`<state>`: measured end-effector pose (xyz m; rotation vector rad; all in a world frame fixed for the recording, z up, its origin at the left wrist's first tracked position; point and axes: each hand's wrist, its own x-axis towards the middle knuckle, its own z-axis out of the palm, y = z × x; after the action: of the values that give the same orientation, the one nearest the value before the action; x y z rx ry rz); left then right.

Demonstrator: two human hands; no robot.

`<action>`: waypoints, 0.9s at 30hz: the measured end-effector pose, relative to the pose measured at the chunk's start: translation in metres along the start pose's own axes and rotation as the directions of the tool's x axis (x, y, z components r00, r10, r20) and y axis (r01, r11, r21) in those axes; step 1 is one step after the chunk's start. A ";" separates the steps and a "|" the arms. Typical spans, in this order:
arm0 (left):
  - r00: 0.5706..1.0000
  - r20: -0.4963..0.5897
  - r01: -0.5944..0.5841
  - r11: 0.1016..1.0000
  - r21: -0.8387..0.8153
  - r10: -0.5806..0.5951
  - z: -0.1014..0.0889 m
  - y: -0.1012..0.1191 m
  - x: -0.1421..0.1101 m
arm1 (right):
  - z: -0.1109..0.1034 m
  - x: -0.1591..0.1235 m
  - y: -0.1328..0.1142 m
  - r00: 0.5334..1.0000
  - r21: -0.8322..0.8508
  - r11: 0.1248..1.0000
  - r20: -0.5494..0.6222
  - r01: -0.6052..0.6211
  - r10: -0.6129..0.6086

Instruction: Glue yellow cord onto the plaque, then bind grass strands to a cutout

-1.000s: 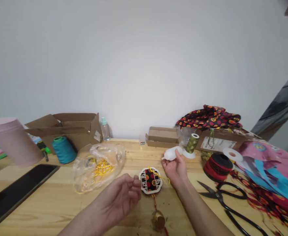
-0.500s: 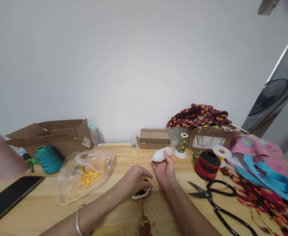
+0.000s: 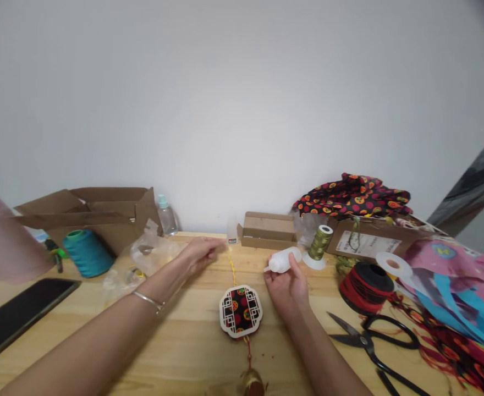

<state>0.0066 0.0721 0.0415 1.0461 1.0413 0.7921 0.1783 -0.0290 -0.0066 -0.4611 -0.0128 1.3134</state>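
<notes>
Ornament (image 3: 241, 312) lies on the counter (image 3: 188, 352) left of the scissors (image 3: 364, 341), its yellow cord (image 3: 232, 270) straight, likely keeping the face uncovered. The right hand's (image 3: 288, 287) fingers clamp a white bottle (image 3: 282, 261); whether the left hand's (image 3: 201, 254) pinch the cord, I cannot tell.

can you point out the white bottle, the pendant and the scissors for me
White bottle (image 3: 282, 261): head view, on its body.
Pendant (image 3: 241, 311): head view, on the patterned panel at its middle.
Scissors (image 3: 364, 341): head view, on the pivot.

Scalloped pendant (image 3: 241, 311) — pale-framed, black-and-red — lies flat, yellow cord (image 3: 232, 269) extended; white bottle (image 3: 282, 260) held nearly sideways.
</notes>
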 end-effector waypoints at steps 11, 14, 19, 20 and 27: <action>0.926 0.184 0.377 0.768 -0.517 -0.330 -0.016 -0.035 -0.086 | 0.002 -0.011 0.015 0.997 -0.067 0.995 -0.015 0.078 -0.079; 0.900 0.161 0.415 0.683 -0.601 -0.404 -0.012 -0.038 -0.093 | 0.002 -0.013 0.017 0.993 -0.086 0.990 -0.022 0.111 -0.113; 0.905 0.115 0.390 0.689 -0.611 -0.410 -0.002 -0.044 -0.087 | 0.003 -0.012 0.016 0.992 -0.108 0.988 -0.051 0.113 -0.119; 0.910 0.141 0.392 0.701 -0.596 -0.389 -0.001 -0.045 -0.086 | 0.003 -0.011 0.016 0.992 -0.120 0.987 -0.058 0.105 -0.112; 0.951 0.155 0.304 0.715 -0.629 -0.267 -0.008 -0.037 -0.080 | 0.001 -0.004 0.013 0.998 -0.200 0.978 -0.018 0.063 -0.068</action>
<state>-0.0256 -0.0098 0.0286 0.2894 0.7605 0.7779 0.1652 -0.0302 -0.0086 -0.6431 -0.1389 1.2471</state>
